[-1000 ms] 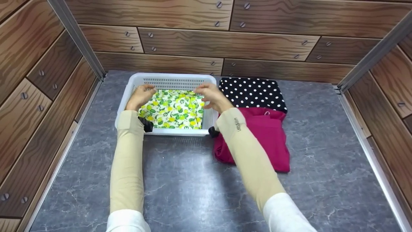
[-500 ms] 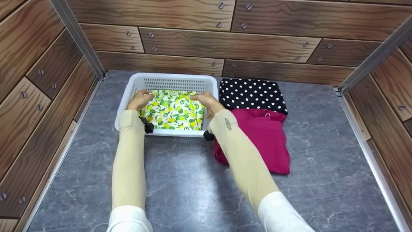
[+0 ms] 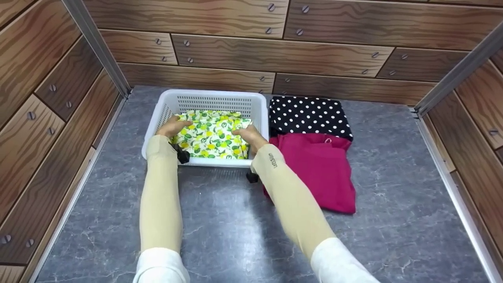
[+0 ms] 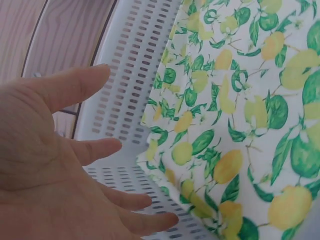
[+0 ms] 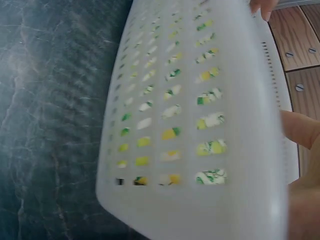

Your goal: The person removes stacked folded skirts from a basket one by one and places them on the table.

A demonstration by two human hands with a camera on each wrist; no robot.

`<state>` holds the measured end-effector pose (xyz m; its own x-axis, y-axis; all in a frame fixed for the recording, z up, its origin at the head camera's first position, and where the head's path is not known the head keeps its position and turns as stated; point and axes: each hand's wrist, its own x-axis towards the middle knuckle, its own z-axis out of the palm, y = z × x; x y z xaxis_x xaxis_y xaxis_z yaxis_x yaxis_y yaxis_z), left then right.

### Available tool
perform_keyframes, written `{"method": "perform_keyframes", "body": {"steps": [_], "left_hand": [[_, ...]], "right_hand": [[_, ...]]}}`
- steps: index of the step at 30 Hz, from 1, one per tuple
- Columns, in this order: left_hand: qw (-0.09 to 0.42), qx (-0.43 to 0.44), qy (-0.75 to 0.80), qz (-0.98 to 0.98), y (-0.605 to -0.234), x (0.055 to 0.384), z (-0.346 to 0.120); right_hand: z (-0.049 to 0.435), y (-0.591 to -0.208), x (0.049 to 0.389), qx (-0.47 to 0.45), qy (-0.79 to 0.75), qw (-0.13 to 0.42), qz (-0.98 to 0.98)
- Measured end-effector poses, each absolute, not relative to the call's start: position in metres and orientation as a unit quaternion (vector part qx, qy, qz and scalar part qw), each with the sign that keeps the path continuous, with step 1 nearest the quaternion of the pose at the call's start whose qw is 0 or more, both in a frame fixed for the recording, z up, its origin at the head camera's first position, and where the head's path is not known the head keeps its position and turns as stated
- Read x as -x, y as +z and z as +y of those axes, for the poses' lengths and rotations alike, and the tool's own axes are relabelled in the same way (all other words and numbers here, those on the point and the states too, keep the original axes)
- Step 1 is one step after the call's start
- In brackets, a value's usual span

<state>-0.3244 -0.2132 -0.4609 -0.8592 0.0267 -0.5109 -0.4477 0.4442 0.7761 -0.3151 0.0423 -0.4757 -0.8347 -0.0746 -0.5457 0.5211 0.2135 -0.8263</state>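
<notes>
A folded lemon-print cloth point(image 3: 212, 137) lies in a white plastic basket point(image 3: 212, 162) with slotted walls. My left hand point(image 3: 173, 126) reaches inside at the basket's left end. In the left wrist view that hand's fingers point(image 4: 100, 149) are spread beside the cloth's edge, with nothing between them. At the right end, my right hand point(image 3: 252, 136) extends its thumb over the cloth, whose corner stands up near it. The other right fingers are hidden. In the right wrist view the basket wall point(image 5: 190, 210) covers much of that hand, and the thumb point(image 5: 302, 129) shows past the rim.
A folded black cloth with white dots point(image 3: 310, 116) lies right of the basket. In front of it is a folded magenta garment point(image 3: 322, 173), partly behind my right forearm. Wood-patterned walls point(image 3: 228, 55) enclose the grey marbled surface point(image 3: 220, 220) on three sides.
My right hand has lowered into the basket and come slightly nearer to me. The left hand has dropped a little lower. The cloth's right corner now sticks up.
</notes>
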Motion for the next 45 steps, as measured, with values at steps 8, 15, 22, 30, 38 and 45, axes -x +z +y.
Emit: {"method": "perform_keyframes", "body": {"steps": [8, 15, 22, 30, 38, 45], "left_hand": [[0.253, 0.131, 0.514, 0.809, -0.473, 0.321, -0.216], [0.251, 0.143, 0.538, 0.792, -0.476, 0.319, -0.218], [0.274, 0.145, 0.504, 0.806, -0.481, 0.318, -0.225], [0.301, 0.101, 0.397, 0.861, -0.481, 0.319, -0.235], [0.313, 0.059, 0.456, 0.831, -0.473, 0.313, -0.233], [0.316, 0.055, 0.530, 0.785, -0.458, 0.302, -0.225]], "right_hand": [[0.043, -0.488, 0.309, -0.151, -0.580, 0.249, 0.761], [0.044, -0.493, 0.309, -0.115, -0.571, 0.264, 0.769], [0.046, -0.494, 0.307, -0.065, -0.546, 0.271, 0.790], [0.045, -0.493, 0.307, -0.030, -0.555, 0.303, 0.774], [0.044, -0.492, 0.310, -0.026, -0.540, 0.313, 0.781], [0.043, -0.494, 0.312, -0.023, -0.534, 0.326, 0.780]]}}
